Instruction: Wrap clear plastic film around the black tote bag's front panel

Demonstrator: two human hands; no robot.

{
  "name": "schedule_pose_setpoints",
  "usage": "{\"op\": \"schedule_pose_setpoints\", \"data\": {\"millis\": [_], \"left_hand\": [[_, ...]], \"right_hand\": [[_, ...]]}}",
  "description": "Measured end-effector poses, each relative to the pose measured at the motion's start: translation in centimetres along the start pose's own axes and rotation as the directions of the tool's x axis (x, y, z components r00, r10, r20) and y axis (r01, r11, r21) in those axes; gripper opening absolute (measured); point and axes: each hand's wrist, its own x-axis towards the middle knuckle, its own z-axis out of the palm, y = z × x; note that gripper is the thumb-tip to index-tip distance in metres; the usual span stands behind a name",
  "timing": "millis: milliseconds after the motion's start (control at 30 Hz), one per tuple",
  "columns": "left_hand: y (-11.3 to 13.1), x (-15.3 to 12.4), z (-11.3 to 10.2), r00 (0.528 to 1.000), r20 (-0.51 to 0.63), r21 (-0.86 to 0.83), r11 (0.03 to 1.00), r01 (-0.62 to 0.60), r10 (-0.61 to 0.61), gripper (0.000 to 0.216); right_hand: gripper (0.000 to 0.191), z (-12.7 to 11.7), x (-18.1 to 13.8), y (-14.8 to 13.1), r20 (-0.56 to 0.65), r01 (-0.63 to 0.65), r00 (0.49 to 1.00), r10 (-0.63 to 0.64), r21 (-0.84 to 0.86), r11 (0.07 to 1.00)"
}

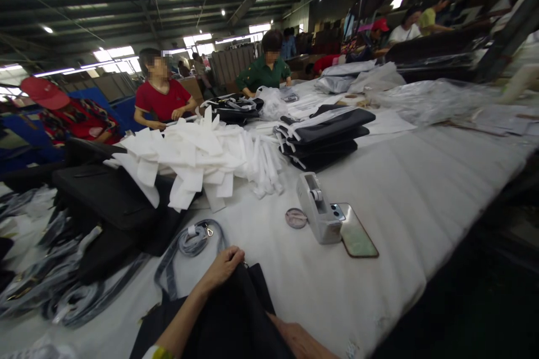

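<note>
A black bag [227,314] lies at the table's near edge, its lower part cut off by the bottom of the view. My left hand [229,262] is closed on its upper edge, fingers pinched together near a small metal piece. Against the bag's right side rests my right hand [297,339]; its fingers are hidden by the black fabric. Just beyond my left hand is a coiled strap [196,241] in a greyish wrap with a gold-coloured clasp. Whether this strap joins the bag, I cannot tell.
White foam-like strips [197,151] are heaped ahead. Black bags [328,129] are stacked behind a grey tape dispenser [318,207], a phone [357,233] and a small round item [296,217]. More black bags [105,190] and wrapped straps [80,297] lie left. Several people work around the table.
</note>
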Motion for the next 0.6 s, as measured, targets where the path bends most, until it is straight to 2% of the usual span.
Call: {"op": "schedule_pose_setpoints", "data": {"millis": [100,233,367,433,500,567,600], "left_hand": [[0.3,-0.4,-0.1,0.999,-0.026,-0.031,0.999,-0.028,0.028,0.061],[1.2,-0.5,1.2,0.996,-0.037,-0.092,0.992,-0.086,0.082,0.068],[0.7,-0.3,2.5,1.000,-0.012,-0.060,0.998,-0.028,0.027,0.069],[-0.2,-0.1,2.6,0.996,-0.085,-0.036,0.999,-0.005,0.002,0.070],[-1.1,0.1,2.5,0.987,-0.162,-0.025,1.000,0.005,-0.009,0.071],[-1.7,0.3,2.4,0.977,-0.211,-0.017,1.000,0.009,-0.013,0.069],[-2.0,0.4,2.4,0.973,-0.230,-0.012,1.000,0.008,-0.010,0.068]], "right_hand": [[0.052,0.0,0.3,-0.2,-0.008,-0.067,0.998,0.067,0.018,0.998],[0.058,0.1,2.3,0.2,-0.030,-0.109,0.994,0.108,-0.032,0.994],[0.069,-0.2,4.2,2.1,-0.037,-0.157,0.986,0.165,0.162,0.974],[0.081,-0.8,3.4,3.3,-0.078,-0.210,0.969,0.236,0.249,0.945],[0.093,-1.3,1.2,4.3,-0.116,-0.230,0.951,0.285,0.349,0.909],[0.098,-1.2,-1.7,4.7,-0.126,-0.173,0.961,0.247,0.422,0.890],[0.098,-0.8,-2.9,4.8,-0.113,-0.129,0.976,0.188,0.395,0.910]]}}
